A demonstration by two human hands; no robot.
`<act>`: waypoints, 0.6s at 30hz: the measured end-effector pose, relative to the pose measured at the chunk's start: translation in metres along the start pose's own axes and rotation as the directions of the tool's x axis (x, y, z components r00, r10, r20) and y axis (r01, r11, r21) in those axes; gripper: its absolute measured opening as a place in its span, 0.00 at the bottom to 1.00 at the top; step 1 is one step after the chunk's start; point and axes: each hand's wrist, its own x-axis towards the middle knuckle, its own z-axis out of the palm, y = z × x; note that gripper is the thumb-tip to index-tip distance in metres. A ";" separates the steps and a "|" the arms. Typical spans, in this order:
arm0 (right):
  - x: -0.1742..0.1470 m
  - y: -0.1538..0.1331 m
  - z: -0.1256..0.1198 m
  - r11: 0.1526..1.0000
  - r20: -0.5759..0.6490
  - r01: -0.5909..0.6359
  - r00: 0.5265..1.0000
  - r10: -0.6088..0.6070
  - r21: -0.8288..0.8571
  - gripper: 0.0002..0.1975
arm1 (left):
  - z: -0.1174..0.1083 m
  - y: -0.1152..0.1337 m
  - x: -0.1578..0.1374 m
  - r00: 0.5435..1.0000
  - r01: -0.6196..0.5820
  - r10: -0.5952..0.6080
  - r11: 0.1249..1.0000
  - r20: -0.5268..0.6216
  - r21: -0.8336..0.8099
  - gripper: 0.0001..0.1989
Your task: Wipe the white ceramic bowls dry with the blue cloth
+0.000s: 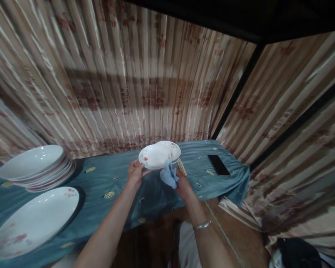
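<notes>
My left hand [135, 172] is closed on the left edge of a white plate [155, 156] with small red flowers, which it holds up over the table. In my right hand [182, 182] is a bunched light blue cloth [169, 174], touching the plate's near right edge. Just behind the held plate a second flowered white plate [175, 147] shows, partly hidden by the first. Beside it, some pale wooden chopsticks [182, 167] stick out to the right of the cloth.
A stack of white plates [33, 163] stands on the table at left, with a large oval flowered plate [39, 223] in front. A black phone [218, 165] lies at right on the blue tablecloth [100, 208]. Pleated curtains [145, 74] hang behind the table.
</notes>
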 end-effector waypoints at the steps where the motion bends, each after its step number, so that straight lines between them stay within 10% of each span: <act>1: 0.003 0.000 0.000 1.000 -0.013 0.015 1.000 -0.015 -0.004 0.21 | 0.008 -0.001 0.005 1.000 0.004 -0.004 1.000 -0.001 0.007 0.14; 18: 0.047 0.009 -0.023 0.998 -0.146 0.039 0.989 -0.031 0.054 0.23 | 0.065 -0.024 0.050 0.998 0.009 -0.016 0.991 0.057 0.131 0.15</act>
